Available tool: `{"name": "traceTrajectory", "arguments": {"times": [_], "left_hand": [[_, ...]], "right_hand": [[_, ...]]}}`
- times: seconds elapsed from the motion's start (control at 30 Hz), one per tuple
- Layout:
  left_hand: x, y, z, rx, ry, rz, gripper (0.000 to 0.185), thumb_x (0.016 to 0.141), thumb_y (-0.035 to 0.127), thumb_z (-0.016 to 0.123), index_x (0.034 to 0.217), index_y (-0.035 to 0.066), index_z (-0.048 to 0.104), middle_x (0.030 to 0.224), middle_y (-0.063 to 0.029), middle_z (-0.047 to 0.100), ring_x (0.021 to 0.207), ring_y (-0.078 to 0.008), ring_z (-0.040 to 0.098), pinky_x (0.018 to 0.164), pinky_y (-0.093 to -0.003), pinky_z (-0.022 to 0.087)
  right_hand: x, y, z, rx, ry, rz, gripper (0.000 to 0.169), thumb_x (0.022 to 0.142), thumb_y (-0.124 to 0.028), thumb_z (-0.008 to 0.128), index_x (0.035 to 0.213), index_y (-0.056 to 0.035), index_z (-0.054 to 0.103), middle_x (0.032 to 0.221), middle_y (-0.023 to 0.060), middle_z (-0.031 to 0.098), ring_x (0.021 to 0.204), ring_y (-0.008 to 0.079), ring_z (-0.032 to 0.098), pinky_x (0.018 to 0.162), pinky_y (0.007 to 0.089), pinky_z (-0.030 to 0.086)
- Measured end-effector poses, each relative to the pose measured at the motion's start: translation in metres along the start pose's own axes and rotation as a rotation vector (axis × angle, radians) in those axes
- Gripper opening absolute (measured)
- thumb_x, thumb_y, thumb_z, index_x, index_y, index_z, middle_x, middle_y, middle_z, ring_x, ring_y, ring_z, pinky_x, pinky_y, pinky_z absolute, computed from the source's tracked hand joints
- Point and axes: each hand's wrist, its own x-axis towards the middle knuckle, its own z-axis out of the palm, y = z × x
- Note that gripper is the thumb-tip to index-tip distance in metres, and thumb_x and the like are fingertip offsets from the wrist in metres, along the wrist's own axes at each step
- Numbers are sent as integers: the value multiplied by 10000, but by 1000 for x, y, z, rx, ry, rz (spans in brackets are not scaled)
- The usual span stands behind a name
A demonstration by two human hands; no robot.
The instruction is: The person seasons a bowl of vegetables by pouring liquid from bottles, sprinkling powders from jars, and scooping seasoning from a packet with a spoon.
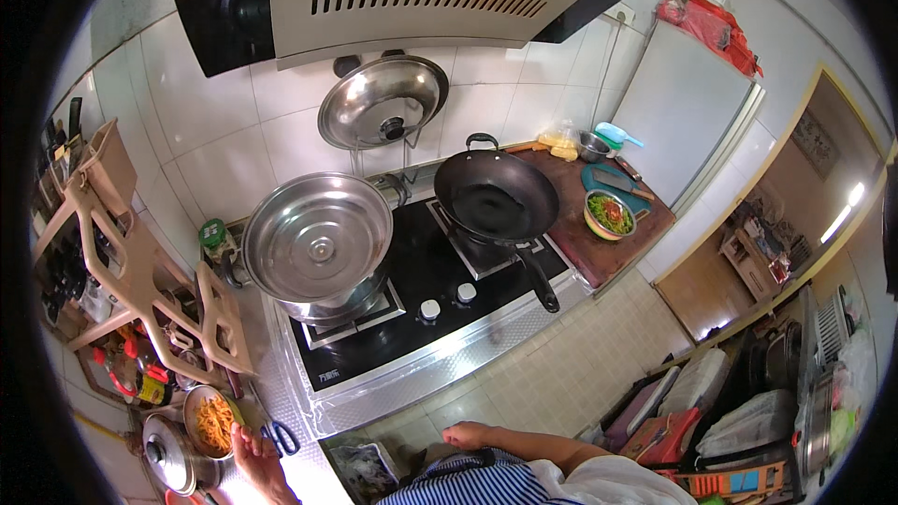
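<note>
My left hand point(256, 459) is at the lower left, its fingers at the rim of a bowl of orange shredded food point(212, 424); whether they grip it cannot be told. Blue-handled scissors point(282, 438) lie just right of that hand. My right hand point(466, 435) is curled in front of my striped apron, with no object visible in it. A black wok point(495, 196) sits on the right burner of the gas stove point(414, 294), its long handle towards me. On the left burner stands a large steel steamer pot point(319, 238). A domed steel lid point(382, 102) leans on a rack against the tiles.
A bowl of chopped greens with red topping point(610, 214) and a cleaver point(621, 184) are on the right counter. A lidded steel pot point(172, 454) stands at lower left, below a beige plastic rack point(140, 273). The range hood point(421, 21) hangs above the stove.
</note>
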Motion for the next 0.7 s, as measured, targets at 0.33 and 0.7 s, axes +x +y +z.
{"name": "traceTrajectory", "arguments": {"times": [0.33, 0.7], "left_hand": [[3, 10, 11, 101, 68, 65, 137, 860, 169, 534, 954, 71, 554, 621, 68, 421, 461, -33, 320, 411, -174, 273], [-15, 116, 41, 109, 91, 373, 79, 863, 90, 487, 931, 62, 513, 685, 13, 462, 503, -56, 353, 440, -187, 284]], "right_hand": [[-1, 36, 19, -114, 84, -116, 200, 849, -238, 484, 918, -71, 569, 804, 155, 609, 741, 328, 587, 647, 375, 472], [2, 35, 24, 779, -67, 146, 193, 849, -255, 527, 832, -79, 606, 671, 3, 537, 619, 104, 482, 536, 243, 380]]}}
